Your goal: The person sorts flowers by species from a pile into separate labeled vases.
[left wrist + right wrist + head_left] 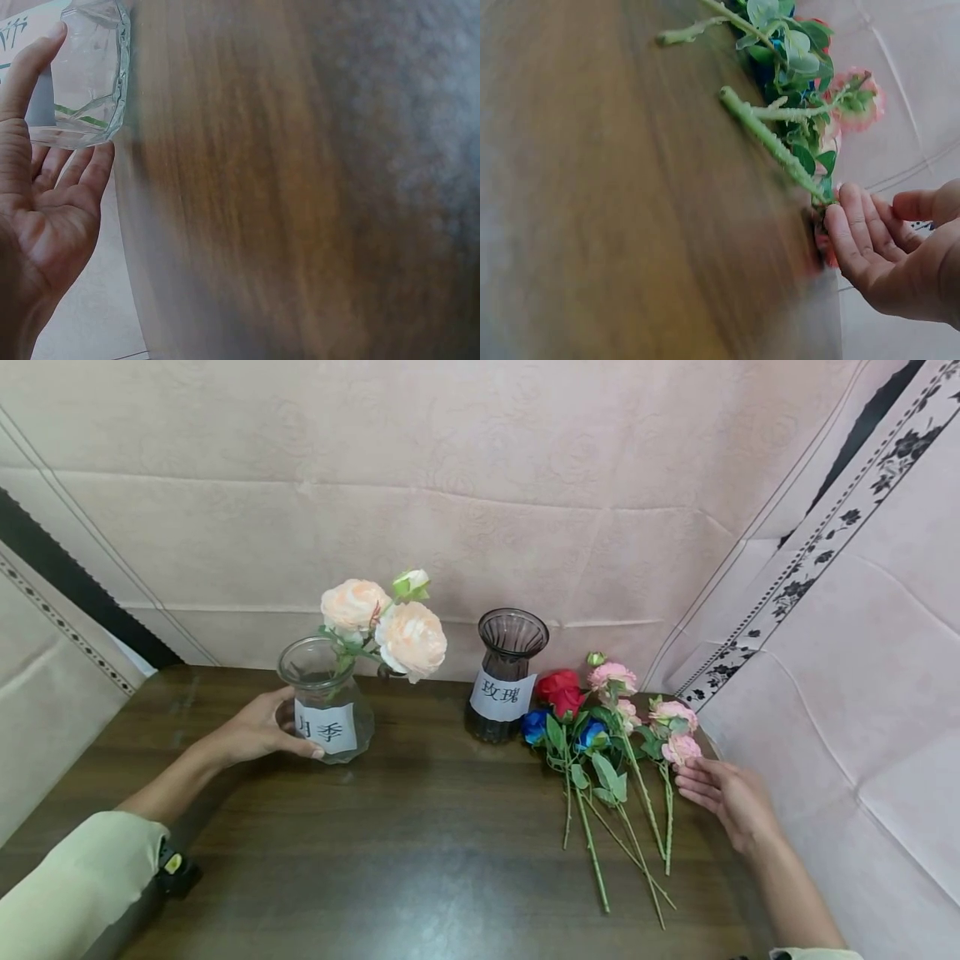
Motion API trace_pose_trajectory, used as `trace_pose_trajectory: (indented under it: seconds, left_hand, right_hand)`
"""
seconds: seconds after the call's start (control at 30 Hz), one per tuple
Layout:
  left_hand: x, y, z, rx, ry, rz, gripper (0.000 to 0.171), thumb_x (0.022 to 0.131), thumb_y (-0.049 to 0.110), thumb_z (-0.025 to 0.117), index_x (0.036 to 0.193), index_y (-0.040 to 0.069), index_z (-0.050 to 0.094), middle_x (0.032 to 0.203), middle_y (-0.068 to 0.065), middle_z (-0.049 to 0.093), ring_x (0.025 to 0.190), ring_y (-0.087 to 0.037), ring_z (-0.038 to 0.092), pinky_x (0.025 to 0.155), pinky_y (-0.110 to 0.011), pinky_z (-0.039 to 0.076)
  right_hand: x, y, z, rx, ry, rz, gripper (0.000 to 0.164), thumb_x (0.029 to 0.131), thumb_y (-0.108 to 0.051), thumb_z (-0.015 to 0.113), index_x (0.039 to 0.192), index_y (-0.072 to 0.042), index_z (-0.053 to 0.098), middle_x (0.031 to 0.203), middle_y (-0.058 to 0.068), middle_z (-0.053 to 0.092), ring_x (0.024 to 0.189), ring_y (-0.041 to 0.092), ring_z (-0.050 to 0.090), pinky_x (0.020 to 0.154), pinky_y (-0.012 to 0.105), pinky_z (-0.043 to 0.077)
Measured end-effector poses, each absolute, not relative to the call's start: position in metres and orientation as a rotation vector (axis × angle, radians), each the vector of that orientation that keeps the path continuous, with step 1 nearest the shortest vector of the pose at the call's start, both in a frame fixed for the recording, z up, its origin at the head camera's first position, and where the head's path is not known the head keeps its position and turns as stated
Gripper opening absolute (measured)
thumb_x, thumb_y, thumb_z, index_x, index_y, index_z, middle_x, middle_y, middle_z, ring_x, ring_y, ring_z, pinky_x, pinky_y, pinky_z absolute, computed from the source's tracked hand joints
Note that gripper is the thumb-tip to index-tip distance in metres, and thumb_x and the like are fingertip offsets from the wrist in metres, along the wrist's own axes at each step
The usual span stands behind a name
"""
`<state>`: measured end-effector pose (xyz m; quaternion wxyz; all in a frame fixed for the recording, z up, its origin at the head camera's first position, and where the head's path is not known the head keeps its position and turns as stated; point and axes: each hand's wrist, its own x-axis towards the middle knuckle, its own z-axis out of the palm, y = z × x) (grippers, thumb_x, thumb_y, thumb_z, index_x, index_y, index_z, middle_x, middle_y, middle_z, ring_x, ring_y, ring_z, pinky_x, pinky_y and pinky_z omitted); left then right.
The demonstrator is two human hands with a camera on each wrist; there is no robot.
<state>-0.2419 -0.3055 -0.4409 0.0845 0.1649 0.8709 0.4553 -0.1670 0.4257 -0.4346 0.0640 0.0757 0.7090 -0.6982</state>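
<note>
On the left side of the desk (pixel 420 843) stands a clear glass vase (pixel 327 690), upright, and our left hand (pixel 258 727) grips its side — thumb lying across the front, at the edge of a white label (pixel 341 729), fingers reaching round behind. Peach artificial blooms (pixel 411 639) and a whitish-green bud (pixel 412 584) lean out over the vase's right rim; our left wrist view shows a green stem (pixel 81 116) inside, near the base.

At the far right, our right hand (pixel 729 795) is loosely spread, its fingers extended and the thumb apart from them. Its fingertips are at the lowest bloom of a pink flower spray (pixel 681 749) that lies on the desk; we see no firm grip there, and cannot tell how far they touch it.

Just left of that spray lie another pink spray (pixel 612 677), a red rose (pixel 561 692) and blue roses (pixel 536 727), their green stems crossing toward us. Behind the blue roses' left edge stands a smoky dark vase (pixel 510 664) with a 玫瑰 label (pixel 501 695).

Beyond the desk hangs creased, pale pink sheeting (pixel 450 543) — a black floral border (pixel 817 560) runs down its right part. Our left sleeve (pixel 90 868) is pale green, with a black device (pixel 176 870) at the cuff.
</note>
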Motion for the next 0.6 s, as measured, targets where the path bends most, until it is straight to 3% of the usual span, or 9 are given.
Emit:
trace_pose_trajectory:
  seconds: [0.13,0.37,0.6]
  left_hand:
    - [-0.241,-0.305,-0.440,0.502,2.593,1.370,0.106,0.085,0.018,0.101,0.171,0.003,0.040,0.155,-0.023,0.067,0.143,-0.046,0.066,0.104,-0.012,0.052]
    - [-0.242,-0.305,-0.441,0.505,2.578,1.381,0.108,0.086,0.017,0.101,0.172,0.002,0.038,0.154,-0.023,0.067,0.143,-0.046,0.066,0.103,-0.013,0.052]
    - [-0.242,-0.305,-0.441,0.517,2.585,1.390,0.104,0.085,0.015,0.101,0.169,0.003,0.042,0.153,-0.021,0.069,0.142,-0.044,0.066,0.104,-0.014,0.053]
  right_hand:
    - [-0.164,0.433,-0.439,0.293,2.159,-2.006,0.027,0.123,-0.021,0.044,0.125,-0.010,0.068,0.104,-0.008,0.084,0.098,0.008,0.083,0.092,0.025,0.068]
    - [-0.159,0.441,-0.443,0.380,2.154,-1.880,0.036,0.122,-0.020,0.047,0.140,0.005,0.066,0.104,-0.010,0.085,0.096,0.008,0.083,0.090,0.027,0.069]
    - [-0.157,0.443,-0.441,0.385,2.174,-1.728,0.028,0.119,-0.020,0.054,0.124,-0.011,0.080,0.099,-0.009,0.086,0.091,0.006,0.082,0.082,0.025,0.068]
